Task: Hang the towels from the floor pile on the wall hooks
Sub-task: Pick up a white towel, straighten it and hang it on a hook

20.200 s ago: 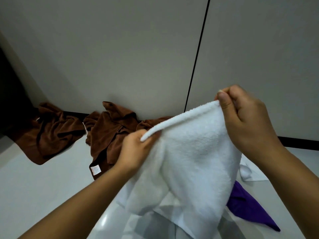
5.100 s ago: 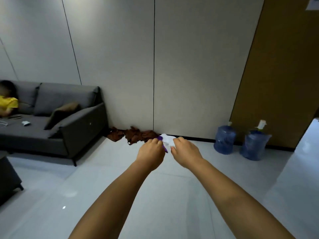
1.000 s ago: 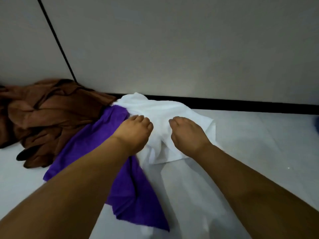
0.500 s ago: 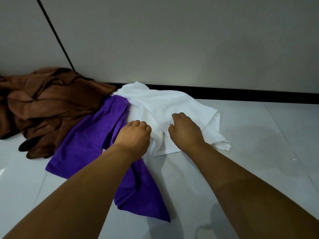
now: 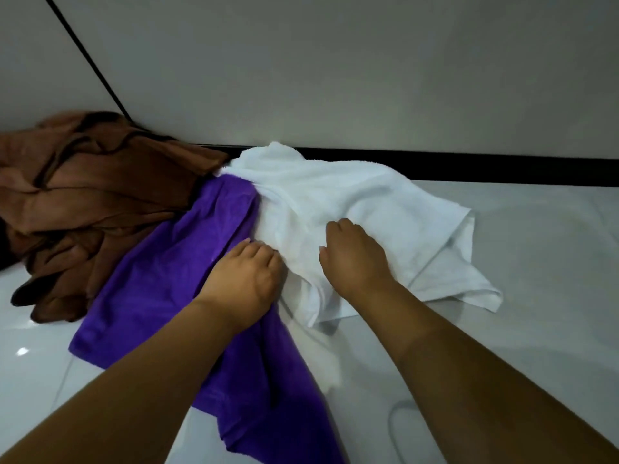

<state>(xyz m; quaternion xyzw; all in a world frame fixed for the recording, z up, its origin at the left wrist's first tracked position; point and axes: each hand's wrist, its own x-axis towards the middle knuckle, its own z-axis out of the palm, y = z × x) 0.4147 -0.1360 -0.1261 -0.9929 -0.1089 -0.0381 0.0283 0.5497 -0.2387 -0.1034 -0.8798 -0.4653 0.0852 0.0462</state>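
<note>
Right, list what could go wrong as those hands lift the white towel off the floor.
1. The white towel overlaps the purple towel, and the left hand sits right at their seam, so its grip may drag the purple one up too.
2. The right hand holds mid-cloth, not an edge, so the towel may come up bunched and awkward to hang.
3. The purple towel trails across the glossy floor near the person: a possible slip.

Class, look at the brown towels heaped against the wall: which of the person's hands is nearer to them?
Left. The left hand lies at the purple towel's edge, beside the brown towels; the right hand rests farther away on the white towel.
</note>
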